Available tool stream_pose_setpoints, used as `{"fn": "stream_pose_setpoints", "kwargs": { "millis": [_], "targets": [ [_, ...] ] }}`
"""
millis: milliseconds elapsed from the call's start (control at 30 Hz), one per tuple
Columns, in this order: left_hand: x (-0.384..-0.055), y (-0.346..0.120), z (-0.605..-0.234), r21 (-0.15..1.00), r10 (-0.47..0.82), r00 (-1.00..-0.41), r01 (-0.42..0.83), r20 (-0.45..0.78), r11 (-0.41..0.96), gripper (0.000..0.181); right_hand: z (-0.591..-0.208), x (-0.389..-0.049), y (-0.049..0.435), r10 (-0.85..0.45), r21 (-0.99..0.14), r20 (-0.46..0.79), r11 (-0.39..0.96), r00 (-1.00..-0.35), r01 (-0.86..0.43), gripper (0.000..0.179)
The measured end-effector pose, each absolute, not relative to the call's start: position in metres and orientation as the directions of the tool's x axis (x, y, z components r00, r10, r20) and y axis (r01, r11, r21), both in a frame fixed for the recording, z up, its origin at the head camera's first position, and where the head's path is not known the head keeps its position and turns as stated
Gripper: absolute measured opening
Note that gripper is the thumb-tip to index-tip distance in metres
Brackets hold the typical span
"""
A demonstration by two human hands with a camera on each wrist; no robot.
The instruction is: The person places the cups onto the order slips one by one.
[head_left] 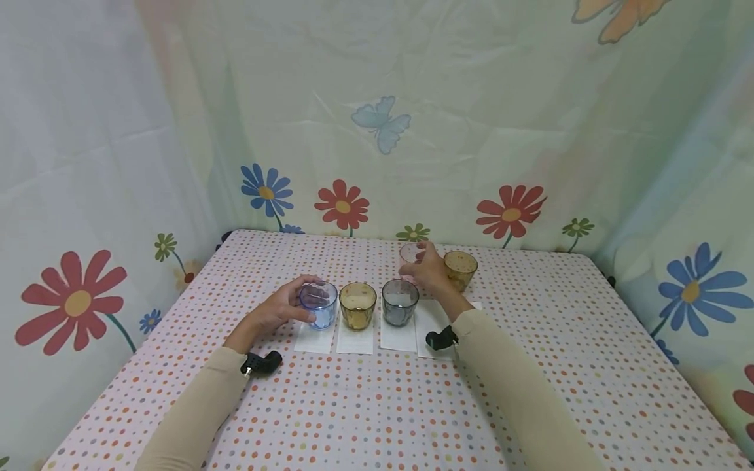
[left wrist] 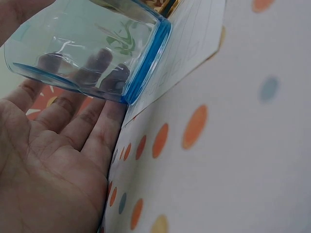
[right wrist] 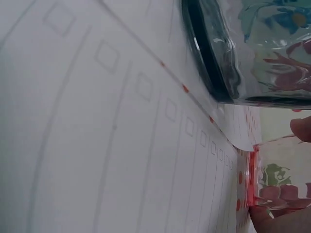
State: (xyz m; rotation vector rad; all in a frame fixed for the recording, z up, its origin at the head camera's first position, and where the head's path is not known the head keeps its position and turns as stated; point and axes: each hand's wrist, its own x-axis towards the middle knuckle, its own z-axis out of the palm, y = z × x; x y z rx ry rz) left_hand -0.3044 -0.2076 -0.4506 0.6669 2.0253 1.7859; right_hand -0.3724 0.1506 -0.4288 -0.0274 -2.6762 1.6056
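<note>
My left hand [head_left: 277, 311] holds a clear blue glass cup [head_left: 321, 307], thumb on the near side and fingers behind it. In the left wrist view, those fingers show through the blue cup's wall, and its base is at a white paper slip. Farther back, my right hand [head_left: 432, 269] grips a pink glass cup [head_left: 408, 254] between thumb and fingers; the hand hides part of it. An amber cup [head_left: 357, 309] and a grey cup [head_left: 400, 306] stand between the two hands on white slips. Just right of my right hand is another amber cup [head_left: 463, 267].
Several white lined paper slips [head_left: 355, 344] lie side by side on the dotted tablecloth [head_left: 353, 418]. The rightmost slip [head_left: 434, 320] lies under my right forearm. A flower-printed curtain [head_left: 424, 144] hangs behind the table's back edge.
</note>
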Motion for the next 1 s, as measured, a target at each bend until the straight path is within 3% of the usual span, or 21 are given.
{"fn": "stream_pose_setpoints", "kwargs": {
  "millis": [1000],
  "targets": [
    [-0.301, -0.2058, -0.4458, 0.987, 0.551, -0.834, 0.113, 0.031, 0.116, 0.085, -0.4276, -0.3734, 0.1474, -0.012, -0.846, 0.075, 0.528, -0.997, -0.07, 0.08]
  ]
}}
